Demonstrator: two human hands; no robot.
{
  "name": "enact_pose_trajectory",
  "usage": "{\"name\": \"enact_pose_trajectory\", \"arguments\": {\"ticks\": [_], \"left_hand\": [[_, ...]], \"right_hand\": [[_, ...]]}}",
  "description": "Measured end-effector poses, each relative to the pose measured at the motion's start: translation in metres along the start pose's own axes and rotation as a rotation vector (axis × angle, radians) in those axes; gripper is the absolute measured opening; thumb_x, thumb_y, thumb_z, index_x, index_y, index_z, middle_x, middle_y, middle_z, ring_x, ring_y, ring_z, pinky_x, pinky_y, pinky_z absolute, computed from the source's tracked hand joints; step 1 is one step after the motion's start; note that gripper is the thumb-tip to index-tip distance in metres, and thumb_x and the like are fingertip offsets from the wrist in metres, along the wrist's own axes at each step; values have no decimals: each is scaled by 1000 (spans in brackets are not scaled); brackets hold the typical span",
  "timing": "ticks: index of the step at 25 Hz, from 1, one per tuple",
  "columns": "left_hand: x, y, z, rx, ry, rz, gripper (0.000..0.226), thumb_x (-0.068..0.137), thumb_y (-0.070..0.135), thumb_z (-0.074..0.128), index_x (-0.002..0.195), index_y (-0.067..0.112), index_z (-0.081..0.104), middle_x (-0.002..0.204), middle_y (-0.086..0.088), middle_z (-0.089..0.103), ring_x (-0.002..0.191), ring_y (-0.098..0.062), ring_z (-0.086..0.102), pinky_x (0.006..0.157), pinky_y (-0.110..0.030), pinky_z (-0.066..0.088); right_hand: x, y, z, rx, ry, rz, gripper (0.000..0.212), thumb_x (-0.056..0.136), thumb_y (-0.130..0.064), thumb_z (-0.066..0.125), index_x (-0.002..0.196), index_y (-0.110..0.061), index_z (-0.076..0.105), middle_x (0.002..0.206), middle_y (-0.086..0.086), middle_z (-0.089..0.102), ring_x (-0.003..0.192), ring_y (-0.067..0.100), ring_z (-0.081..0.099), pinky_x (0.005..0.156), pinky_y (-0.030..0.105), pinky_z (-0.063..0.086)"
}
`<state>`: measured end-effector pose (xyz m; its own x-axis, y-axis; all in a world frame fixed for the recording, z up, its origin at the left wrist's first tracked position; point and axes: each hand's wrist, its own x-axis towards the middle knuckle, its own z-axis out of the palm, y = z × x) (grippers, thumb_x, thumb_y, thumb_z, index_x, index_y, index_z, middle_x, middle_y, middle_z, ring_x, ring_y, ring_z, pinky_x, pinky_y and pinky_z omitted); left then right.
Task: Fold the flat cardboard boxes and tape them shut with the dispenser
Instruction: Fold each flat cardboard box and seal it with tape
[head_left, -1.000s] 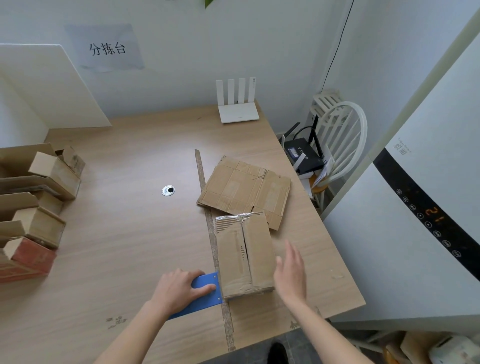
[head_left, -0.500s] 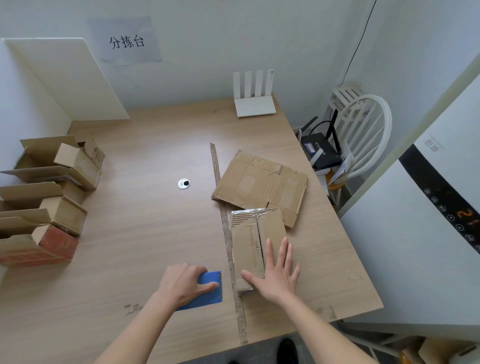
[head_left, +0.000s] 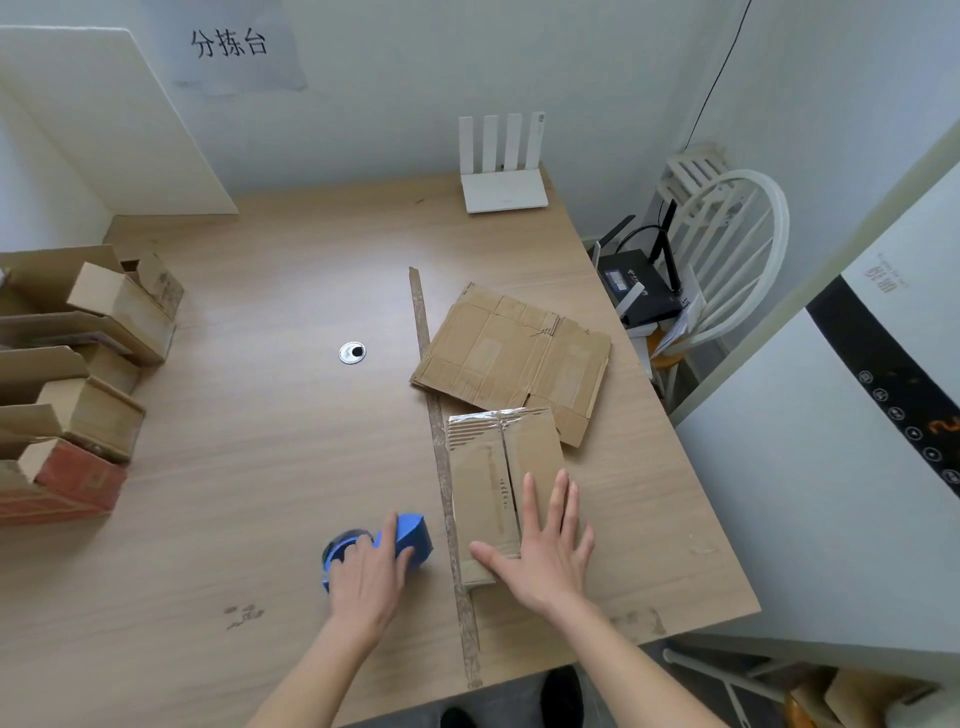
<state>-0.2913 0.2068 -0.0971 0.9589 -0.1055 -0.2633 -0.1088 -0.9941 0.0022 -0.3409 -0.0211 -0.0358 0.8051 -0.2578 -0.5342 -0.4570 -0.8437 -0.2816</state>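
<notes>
Pressing flat on the folded cardboard box (head_left: 501, 483), the right hand (head_left: 545, 551) lay with its fingers straight and spread, palm over the near end of the box and thumb reaching out toward nine o'clock. The box sat at about five o'clock from the table's middle, its two top flaps meeting in a lengthwise seam and its far end wrapped in shiny tape. Its left edge ran just beside a worn strip (head_left: 441, 457) that crossed the wooden table (head_left: 260, 441) from twelve to six o'clock.

At nine o'clock from the box, on the other side of the strip, the left hand (head_left: 366, 577) gripped the blue tape dispenser (head_left: 400, 538), fingers curled over its top. The dispenser stood on the table, apart from the box, its blue body pointing toward the strip.

At twelve o'clock from the box a flat cardboard sheet (head_left: 514, 353) lay unfolded, its near corner touching or slightly under the box's far end; which one I cannot tell. A small round metal disc (head_left: 352, 353) sat near the table's middle. Several open cardboard boxes (head_left: 88, 364) were stacked along the nine o'clock edge. A white router (head_left: 503, 166) stood at twelve o'clock against the wall, and a white chair (head_left: 722, 249) stood off the table at two o'clock.
</notes>
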Motion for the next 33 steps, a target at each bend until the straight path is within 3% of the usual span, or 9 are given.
{"name": "enact_pose_trajectory", "arguments": {"ticks": [3,5,8,11,14,19,24,29,33], "left_hand": [[-1,2,18,-78,-72,-33,74,97,13,47,161,22,11,97,-6,50,81,-25,45,70,-33,37],[0,14,20,-148,-12,-60,69,98,18,44,161,15,14,118,-14,55,106,-31,53,91,-37,43],[-19,54,-5,-625,72,-124,58,106,41,35,156,13,31,159,-10,34,148,-26,29,119,-41,26],[-42,109,-43,-1285,-115,-139,62,107,47,32,161,25,13,163,16,13,148,2,9,123,-28,10],[-43,126,-44,-1500,-183,-209,58,108,46,27,160,31,7,154,27,8,142,8,6,118,-22,6],[-27,104,-17,-1578,-362,-310,102,75,92,39,157,34,29,162,14,29,148,-8,29,125,-42,20],[-21,88,-33,-1270,-281,-188,76,99,61,42,161,26,17,166,7,21,152,-13,20,125,-41,19],[-26,89,-38,-1169,-240,61,115,68,58,88,157,41,17,153,19,40,137,-3,42,115,-37,38],[-28,89,-25,-1018,-218,153,141,56,72,87,157,42,-6,161,13,27,146,-9,32,117,-44,37]], "right_hand": [[0,0,2,-2,16,0,117,74,-96,29,148,-36,-39,145,4,-59,138,26,-50,119,61,-10],[0,2,1,-8,25,0,116,75,-96,29,148,-36,-39,146,5,-58,139,26,-49,119,61,-9],[0,1,3,-6,23,0,115,75,-96,27,146,-35,-40,146,5,-58,139,25,-49,119,61,-9],[0,1,3,17,38,-11,101,86,-87,23,145,-36,-40,149,5,-55,140,24,-48,119,59,-10],[4,4,0,121,37,-21,73,104,-59,22,149,-39,-32,153,2,-50,142,20,-45,121,57,-10],[8,14,1,293,-11,-84,73,106,-35,37,158,-43,-14,147,-12,-54,142,11,-43,119,56,-11],[7,44,-21,726,158,-98,88,98,-18,62,161,-40,4,167,-15,-12,154,11,3,125,44,16],[1,73,-16,789,-65,-82,99,86,-44,77,160,-36,12,156,-11,40,139,7,43,117,37,38],[-3,77,-5,670,-52,-123,119,72,-65,78,159,-42,1,157,-14,37,140,9,43,117,42,39]]}}
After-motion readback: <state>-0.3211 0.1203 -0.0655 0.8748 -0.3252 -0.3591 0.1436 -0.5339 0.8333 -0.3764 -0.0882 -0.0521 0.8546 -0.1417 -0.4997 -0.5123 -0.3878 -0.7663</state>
